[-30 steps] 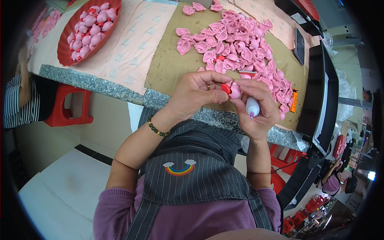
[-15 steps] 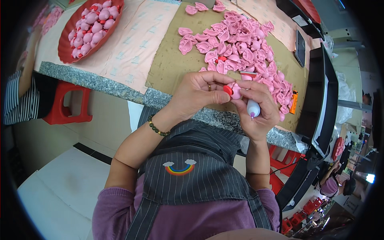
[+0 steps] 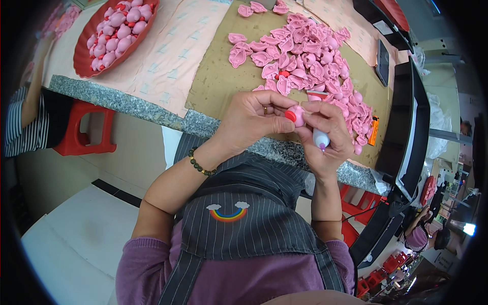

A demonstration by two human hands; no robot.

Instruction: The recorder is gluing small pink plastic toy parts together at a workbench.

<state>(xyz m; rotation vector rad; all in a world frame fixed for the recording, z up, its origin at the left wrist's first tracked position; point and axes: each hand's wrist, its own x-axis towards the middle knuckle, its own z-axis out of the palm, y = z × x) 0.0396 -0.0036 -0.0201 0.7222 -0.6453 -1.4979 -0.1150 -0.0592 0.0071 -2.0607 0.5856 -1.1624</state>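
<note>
Between my two hands is a small pink plastic figure with a red round part (image 3: 296,116), held over the table's front edge. My left hand (image 3: 254,118) pinches it from the left with thumb and fingers. Gripping its right side are the fingertips of my right hand (image 3: 328,134). A small white glue bottle with a purple tip (image 3: 321,138) is tucked in the right palm, its tip toward me. Just beyond my hands lies a heap of pink plastic shell pieces (image 3: 305,56), with a few red parts (image 3: 283,74) among them.
A red tray (image 3: 81,63) of pink and red figures stands at the far left. An orange object (image 3: 373,130) lies right of the heap, near a dark phone-like slab (image 3: 382,63) and black box (image 3: 399,112). Another person's striped sleeve (image 3: 23,119) and a red stool (image 3: 86,129) are at left.
The red part of the pink figure has turned to show more of its face, and my fingers have shifted slightly around it. The glue bottle stays in my right palm.
</note>
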